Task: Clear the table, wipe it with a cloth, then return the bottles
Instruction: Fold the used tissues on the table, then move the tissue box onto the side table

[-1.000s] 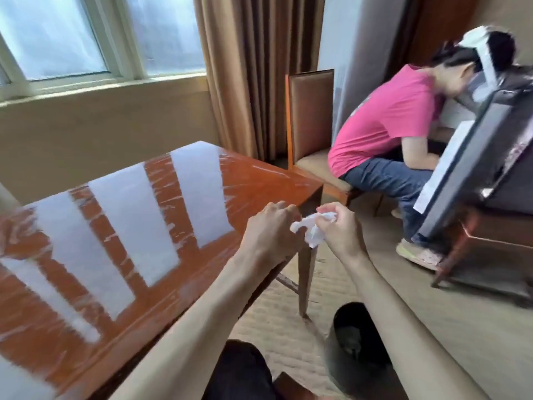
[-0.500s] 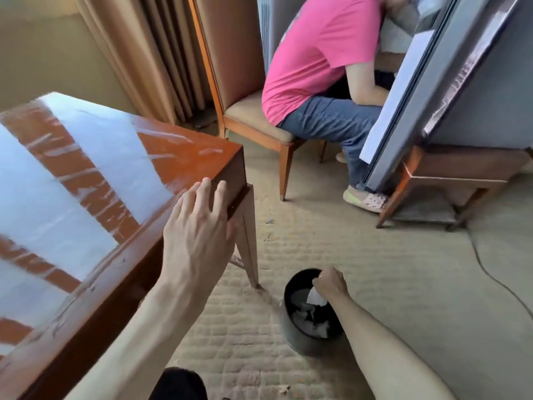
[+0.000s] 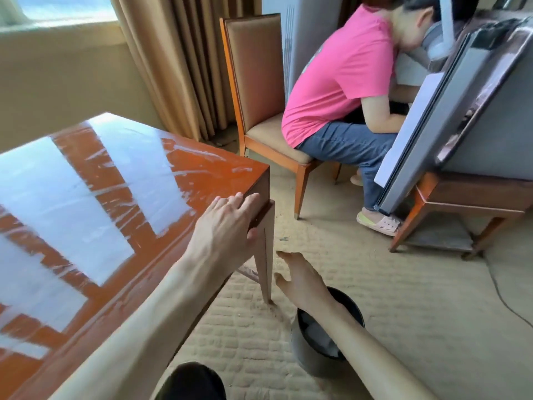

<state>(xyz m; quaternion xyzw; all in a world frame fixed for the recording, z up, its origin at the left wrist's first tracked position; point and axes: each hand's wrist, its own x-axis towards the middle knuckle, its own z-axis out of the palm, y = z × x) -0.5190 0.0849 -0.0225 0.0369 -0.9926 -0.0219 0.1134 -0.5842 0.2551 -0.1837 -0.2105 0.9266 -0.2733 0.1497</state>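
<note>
Black bin with white crumpled paper stands on the carpet just beside the table leg. Your right hand hovers above it, fingers spread, empty. Your left hand rests flat on the table's corner. Beyond the table, a seated person leans forward.

Right hand, which pinched a white wad at the bin mouth half a second ago, now hangs empty with fingers spread above the rim, lower centre of frame. The white wad is gone from its grip. Left hand now rests on the table corner instead of sharing the wad.
</note>
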